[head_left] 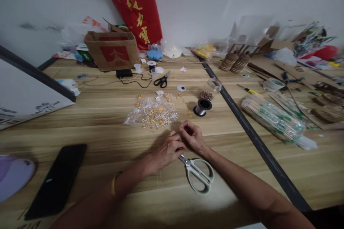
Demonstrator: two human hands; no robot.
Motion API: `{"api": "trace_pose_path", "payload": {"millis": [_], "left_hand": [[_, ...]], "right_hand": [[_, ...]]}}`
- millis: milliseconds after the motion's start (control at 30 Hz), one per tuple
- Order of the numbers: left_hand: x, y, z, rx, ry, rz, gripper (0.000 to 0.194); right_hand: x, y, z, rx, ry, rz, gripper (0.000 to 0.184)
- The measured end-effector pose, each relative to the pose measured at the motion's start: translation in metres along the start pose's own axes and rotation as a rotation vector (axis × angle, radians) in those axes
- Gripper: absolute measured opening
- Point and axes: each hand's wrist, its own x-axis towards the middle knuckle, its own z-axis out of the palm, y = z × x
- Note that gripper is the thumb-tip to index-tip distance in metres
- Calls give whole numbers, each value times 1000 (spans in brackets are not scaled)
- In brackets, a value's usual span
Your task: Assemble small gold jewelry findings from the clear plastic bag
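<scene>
2 bare hands meet over a wooden table (pixel 107 132), between a heap of small gold and clear trinkets (pixel 158 114) and 1 pair of pale-handled scissors (pixel 191 166); the left hand (pixel 168 150) is curled, its fingertips drawn narrow, with the scissors' blades running under it; the right hand (pixel 195 136) is bent in a small pinch just beside it; whether either holds a tiny piece or a strand, I cannot tell. The trinkets lie just beyond the fingers, partly in clear plastic bags; they look light, hard and slippery, easy to scatter, and probably best taken singly by the edge between thumb and fingertip; they are too many and too small to count. The scissors look stiff and fairly light, best held by their 2 loops, which face the person. Beyond the hands are 1 gold chain (pixel 185 103), likely limp and easily tangled, best lifted by 1 end; 1 black spool (pixel 202 106) of fine strand; 1 clear jar (pixel 212 87) part-filled with dark beads, probably breakable; 1 pair of black scissors (pixel 161 81); 1 dark phone (pixel 57 179) lies at the left.
</scene>
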Motion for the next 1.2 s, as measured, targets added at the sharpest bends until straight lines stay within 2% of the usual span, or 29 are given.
{"api": "trace_pose_path", "payload": {"millis": [233, 433, 533, 600, 733, 867, 1033, 1200], "left_hand": [[3, 4, -2, -3, -58, -41, 11], [4, 2, 0, 29, -44, -45, 13], [4, -2, 2, 4, 7, -61, 15], [5, -6, 0, -78, 84, -137, 13], [6, -19, -6, -337, 279, -398, 8], [7, -33, -13, -637, 383, -477, 5], [6, -41, -18, -834, 385, -530, 15], [5, -41, -19, -921, 369, -590, 22]], "right_hand": [[0, -2, 0, -36, -9, -10, 20], [0, 0, 0, -63, -21, -28, 20], [0, 0, -1, -60, -17, -29, 21], [0, 0, -2, -56, -12, -28, 21], [1, 2, -2, -51, 5, -46, 20], [1, 3, -2, -62, 6, -70, 18], [-1, 1, -1, -89, -14, -97, 15], [-2, 1, -1, -144, -30, -147, 10]]}}
